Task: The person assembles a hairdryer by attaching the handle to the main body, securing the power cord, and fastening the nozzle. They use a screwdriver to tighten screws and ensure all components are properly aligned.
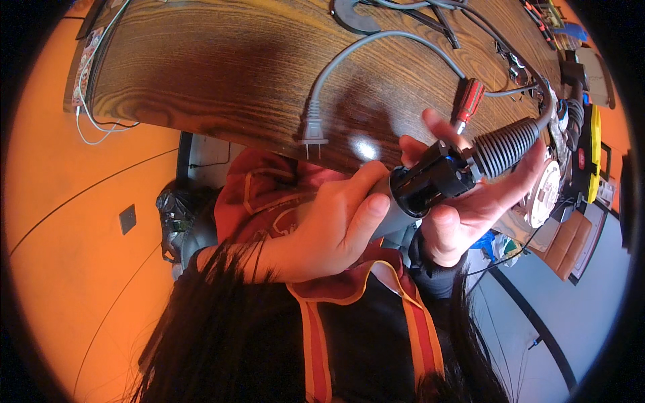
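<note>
My left hand (pixel 336 225) is wrapped around a dark grey tube-shaped housing (pixel 398 213), its thumb pressed along the near side. Out of the tube's right end sticks a black plastic inner body (pixel 433 176) with open slots. This leads into a ribbed cord guard (pixel 505 149) and a thick grey cord. Cupped under the guard, my right hand (pixel 500 198) holds it with curled fingers partly behind the black part. What kind of appliance this is, I cannot tell. A red-handled screwdriver (pixel 471 97) lies just beyond my right fingers.
The wood-grain table (pixel 215 74) spans the far side. A two-pin plug (pixel 314 129) on a grey cord lies by its near edge. A dark curved part (pixel 356 17) rests at the back. On the right are a round pale disc (pixel 545 191) and a yellow-and-black object (pixel 595 154).
</note>
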Demonstrator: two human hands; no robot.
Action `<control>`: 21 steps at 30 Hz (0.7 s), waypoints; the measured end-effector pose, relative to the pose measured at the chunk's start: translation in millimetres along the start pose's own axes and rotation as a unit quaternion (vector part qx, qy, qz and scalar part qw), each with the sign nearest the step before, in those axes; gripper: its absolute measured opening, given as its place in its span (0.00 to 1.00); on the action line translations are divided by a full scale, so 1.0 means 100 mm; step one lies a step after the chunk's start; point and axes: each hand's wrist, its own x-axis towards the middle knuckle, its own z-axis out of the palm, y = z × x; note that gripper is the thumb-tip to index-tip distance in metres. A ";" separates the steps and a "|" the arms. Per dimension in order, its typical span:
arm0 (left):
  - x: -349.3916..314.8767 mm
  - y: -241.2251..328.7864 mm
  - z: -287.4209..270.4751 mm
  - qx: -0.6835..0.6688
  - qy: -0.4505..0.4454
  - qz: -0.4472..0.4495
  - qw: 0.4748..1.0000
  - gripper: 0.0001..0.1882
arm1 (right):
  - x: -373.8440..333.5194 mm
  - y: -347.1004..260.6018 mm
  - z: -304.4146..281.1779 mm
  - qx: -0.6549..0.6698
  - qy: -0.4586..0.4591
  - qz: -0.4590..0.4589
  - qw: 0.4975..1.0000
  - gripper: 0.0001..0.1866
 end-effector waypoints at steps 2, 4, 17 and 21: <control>0.00 -0.01 0.00 0.006 -0.002 -0.013 1.000 0.13 | 0.00 -0.04 0.01 -0.004 0.018 0.033 0.999 0.56; 0.00 -0.02 0.01 0.006 0.007 -0.009 1.000 0.13 | 0.01 -0.06 0.02 -0.010 0.022 0.059 0.998 0.56; -0.01 -0.06 -0.01 -0.078 0.009 -0.085 0.993 0.18 | 0.12 -0.21 0.00 -0.041 -0.043 0.198 0.978 0.32; 0.07 -0.01 -0.01 0.023 0.004 0.008 1.000 0.32 | 0.15 -0.19 0.00 0.032 -0.076 0.175 0.981 0.29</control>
